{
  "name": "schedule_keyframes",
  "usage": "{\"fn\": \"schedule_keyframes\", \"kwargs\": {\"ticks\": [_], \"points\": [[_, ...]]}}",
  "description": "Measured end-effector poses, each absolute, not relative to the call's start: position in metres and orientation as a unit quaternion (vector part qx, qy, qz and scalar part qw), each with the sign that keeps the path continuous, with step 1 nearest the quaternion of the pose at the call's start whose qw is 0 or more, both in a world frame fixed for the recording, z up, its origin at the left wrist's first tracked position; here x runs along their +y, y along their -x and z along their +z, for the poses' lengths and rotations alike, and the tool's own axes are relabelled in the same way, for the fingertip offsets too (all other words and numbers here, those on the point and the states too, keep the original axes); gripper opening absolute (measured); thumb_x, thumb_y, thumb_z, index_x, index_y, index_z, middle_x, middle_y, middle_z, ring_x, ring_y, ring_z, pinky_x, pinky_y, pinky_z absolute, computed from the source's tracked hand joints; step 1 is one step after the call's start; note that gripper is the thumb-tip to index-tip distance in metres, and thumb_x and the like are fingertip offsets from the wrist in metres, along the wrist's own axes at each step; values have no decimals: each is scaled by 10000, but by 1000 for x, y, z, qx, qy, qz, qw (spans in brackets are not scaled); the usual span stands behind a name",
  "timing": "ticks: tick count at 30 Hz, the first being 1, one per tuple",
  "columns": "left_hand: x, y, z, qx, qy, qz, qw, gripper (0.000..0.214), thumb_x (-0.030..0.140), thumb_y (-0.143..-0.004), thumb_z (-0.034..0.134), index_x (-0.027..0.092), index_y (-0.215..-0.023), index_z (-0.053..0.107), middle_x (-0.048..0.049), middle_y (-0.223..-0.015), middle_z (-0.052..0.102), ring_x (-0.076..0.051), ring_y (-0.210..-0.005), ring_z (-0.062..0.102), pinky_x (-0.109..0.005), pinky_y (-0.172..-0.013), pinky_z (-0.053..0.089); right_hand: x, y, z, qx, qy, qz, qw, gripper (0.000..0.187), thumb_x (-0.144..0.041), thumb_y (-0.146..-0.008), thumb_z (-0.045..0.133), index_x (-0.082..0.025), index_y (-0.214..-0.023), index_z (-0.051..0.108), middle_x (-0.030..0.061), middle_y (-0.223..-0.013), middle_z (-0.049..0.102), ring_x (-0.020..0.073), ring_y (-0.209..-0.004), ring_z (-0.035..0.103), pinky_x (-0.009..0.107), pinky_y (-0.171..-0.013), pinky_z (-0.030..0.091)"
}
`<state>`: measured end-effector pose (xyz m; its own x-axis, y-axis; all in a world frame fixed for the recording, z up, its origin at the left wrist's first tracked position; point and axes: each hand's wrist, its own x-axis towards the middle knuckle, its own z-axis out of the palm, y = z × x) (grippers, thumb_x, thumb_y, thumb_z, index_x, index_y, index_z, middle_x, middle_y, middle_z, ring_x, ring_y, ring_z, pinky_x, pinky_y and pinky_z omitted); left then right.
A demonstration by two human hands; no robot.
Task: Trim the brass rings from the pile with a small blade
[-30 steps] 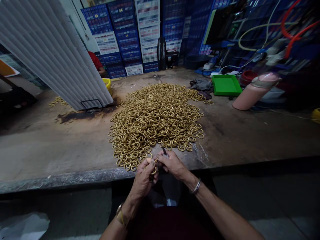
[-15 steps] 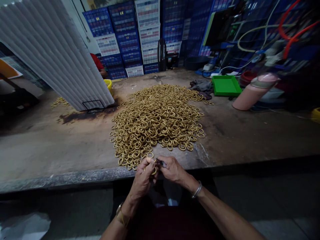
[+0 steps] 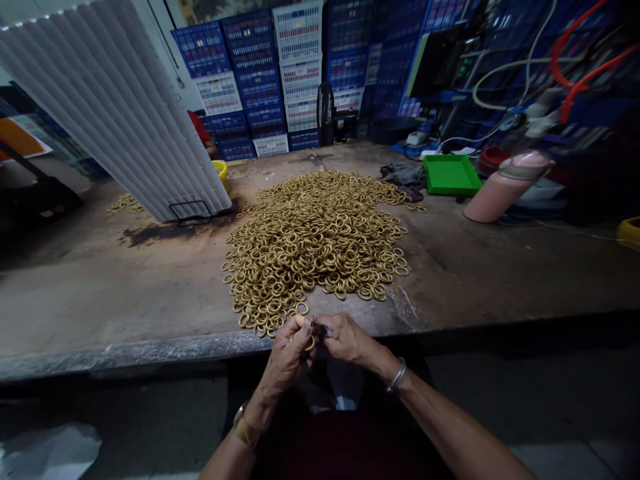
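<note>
A broad heap of brass-coloured rings (image 3: 320, 240) covers the middle of the worktable, reaching almost to its front edge. Just in front of it, my left hand (image 3: 290, 350) is closed on a brass ring (image 3: 311, 343), pinched between thumb and fingers. My right hand (image 3: 347, 339) is wrapped round a small dark tool (image 3: 321, 329); its tip meets the fingers of my left hand, and its exact kind is too small to tell. One loose ring (image 3: 302, 308) lies right above my left hand on the table.
A tall white corrugated panel (image 3: 125, 107) stands on a wire holder at left. To the right are a green tray (image 3: 451, 175), dark cloth (image 3: 404, 175) and a pink bottle (image 3: 505, 190). Blue and white crates (image 3: 255, 73) are stacked behind; a person's red sleeve (image 3: 199, 127) shows beside the panel.
Both hands stay together in nearly the same spot, with the dark tool showing a little more in my right hand. The view has shifted slightly.
</note>
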<state>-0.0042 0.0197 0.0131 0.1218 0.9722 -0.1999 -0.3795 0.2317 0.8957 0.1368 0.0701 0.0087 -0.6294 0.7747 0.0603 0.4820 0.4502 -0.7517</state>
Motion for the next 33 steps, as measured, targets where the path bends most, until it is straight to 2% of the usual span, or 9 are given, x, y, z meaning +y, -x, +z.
{"fn": "schedule_keyframes", "kwargs": {"ticks": [6, 15, 20, 27, 33], "points": [[17, 5, 14, 427, -343, 522, 653, 295, 455, -718, 579, 177, -713, 480, 43, -550, 453, -52, -422, 366, -173, -402, 273, 66, -132, 13, -824, 398, 333, 225, 151, -98, -663, 396, -178, -634, 520, -21, -545, 532, 89, -493, 434, 186, -487, 263], [19, 9, 14, 444, -406, 513, 611, 252, 393, -787, 516, 176, -684, 441, 71, -500, 392, -47, -409, 351, -171, -423, 289, 63, -129, 8, -814, 380, 351, 264, 153, -69, -636, 406, -178, -637, 514, -33, -539, 496, 85, -497, 409, 180, -489, 268], [19, 8, 13, 454, -400, 515, 607, 269, 412, -780, 514, 173, -680, 444, 77, -503, 394, -42, -401, 341, -172, -429, 306, 62, -129, 9, -801, 375, 369, 284, 125, -141, -724, 428, -172, -632, 506, -38, -532, 465, 77, -487, 380, 181, -477, 255], [18, 9, 12, 464, -417, 491, 608, 299, 449, -771, 508, 169, -683, 449, 74, -502, 384, -47, -404, 342, -172, -411, 292, 66, -132, 8, -816, 376, 356, 258, 121, -91, -669, 422, -177, -596, 465, -45, -509, 431, 78, -480, 358, 188, -465, 231], [17, 12, 12, 467, -426, 483, 606, 287, 421, -778, 514, 168, -668, 436, 69, -512, 392, -46, -420, 343, -171, -423, 286, 67, -133, 7, -831, 364, 358, 219, 140, -128, -708, 416, -178, -613, 508, -27, -532, 492, 85, -485, 399, 191, -473, 251]]}}
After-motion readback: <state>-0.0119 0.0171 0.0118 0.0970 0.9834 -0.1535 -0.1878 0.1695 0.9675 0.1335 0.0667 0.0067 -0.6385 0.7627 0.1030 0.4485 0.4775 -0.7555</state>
